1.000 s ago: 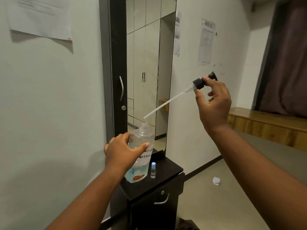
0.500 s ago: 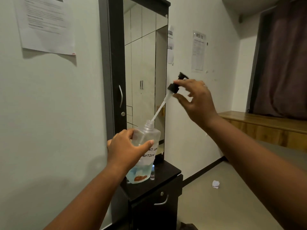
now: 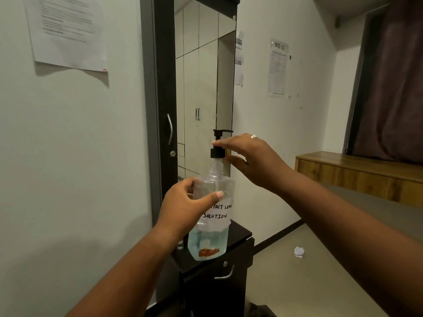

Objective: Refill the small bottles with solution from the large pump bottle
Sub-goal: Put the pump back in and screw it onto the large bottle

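Note:
The large clear pump bottle (image 3: 211, 234), labelled "contact lens solution" and holding pale blue liquid low down, stands on the black cabinet top (image 3: 238, 232). My left hand (image 3: 185, 207) wraps around its shoulder. My right hand (image 3: 247, 159) pinches the black pump head (image 3: 217, 147) at its collar, which sits just above the bottle's neck with the tube down inside. A small clear bottle (image 3: 180, 244) peeks out behind my left wrist, mostly hidden.
A tall mirror (image 3: 203, 88) in a dark frame rises behind the cabinet, which has a drawer handle (image 3: 225, 274). Papers hang on the wall. A wooden ledge (image 3: 357, 170) runs at the right. A crumpled paper (image 3: 298, 251) lies on the floor.
My right hand has lowered the pump head from up at the right, sliding its tube down into the bottle neck. My left hand has kept hold of the bottle.

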